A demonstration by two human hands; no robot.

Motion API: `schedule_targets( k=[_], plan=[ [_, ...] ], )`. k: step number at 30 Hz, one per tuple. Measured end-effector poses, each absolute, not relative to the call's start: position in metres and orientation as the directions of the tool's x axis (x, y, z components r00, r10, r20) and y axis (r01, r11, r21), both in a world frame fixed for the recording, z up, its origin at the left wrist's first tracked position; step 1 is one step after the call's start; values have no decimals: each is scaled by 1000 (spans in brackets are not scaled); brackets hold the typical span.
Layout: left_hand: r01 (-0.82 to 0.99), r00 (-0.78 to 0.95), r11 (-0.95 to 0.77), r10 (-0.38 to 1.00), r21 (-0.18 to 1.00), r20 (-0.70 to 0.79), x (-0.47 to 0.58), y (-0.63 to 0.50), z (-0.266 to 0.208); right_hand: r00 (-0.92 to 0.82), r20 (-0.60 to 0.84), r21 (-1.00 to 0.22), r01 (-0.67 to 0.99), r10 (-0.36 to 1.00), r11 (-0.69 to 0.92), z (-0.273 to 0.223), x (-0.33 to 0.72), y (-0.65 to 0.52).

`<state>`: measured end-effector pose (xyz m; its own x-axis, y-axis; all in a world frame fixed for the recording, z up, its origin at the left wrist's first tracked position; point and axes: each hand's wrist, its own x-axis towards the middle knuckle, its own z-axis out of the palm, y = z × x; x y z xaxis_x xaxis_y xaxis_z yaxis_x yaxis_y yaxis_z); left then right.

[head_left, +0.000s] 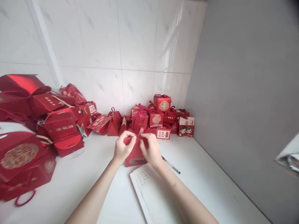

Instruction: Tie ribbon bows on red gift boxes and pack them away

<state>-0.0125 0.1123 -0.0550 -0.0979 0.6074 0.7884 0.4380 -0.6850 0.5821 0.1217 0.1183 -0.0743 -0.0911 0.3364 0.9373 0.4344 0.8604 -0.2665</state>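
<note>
A red gift box [133, 154] with a window-like cut-out low on its front stands upright on the white table in front of me. My left hand [124, 146] is at its top left, thumb and fingers pinched together on the red ribbon [140, 132]. From the other side my right hand [151, 147] reaches over the top right of the box, its fingers also closed in a pinch at the ribbon. The ribbon's end sticks up between the hands. My fingers hide most of where it crosses the box.
A handwritten notepad [149, 189] lies under my right forearm, with a pen [171, 165] beside it. Small red gift boxes [156, 119] are stacked by the tiled wall. Larger red boxes [62, 126] pile up at the left. A grey panel [238, 102] bounds the right side.
</note>
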Motion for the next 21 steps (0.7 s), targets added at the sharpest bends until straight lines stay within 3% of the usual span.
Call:
schedule_targets(
  k=[4,11,16,21],
  plan=[
    [461,-49,-701,592,544,804,-13,104,-53,-76,945,-248,463,317,851,-78,123,118],
    [608,160,-732,491,307,856,-17,99,-38,-72,943,-252,479,324,841,-81,123,119],
    [616,125,-669,603,415,788,-12,101,-41,-62,934,-280,488,353,826,-81,122,121],
    [547,119,-716,579,434,806,-10,103,-43,-47,932,-296,471,359,831,-82,122,124]
  ],
)
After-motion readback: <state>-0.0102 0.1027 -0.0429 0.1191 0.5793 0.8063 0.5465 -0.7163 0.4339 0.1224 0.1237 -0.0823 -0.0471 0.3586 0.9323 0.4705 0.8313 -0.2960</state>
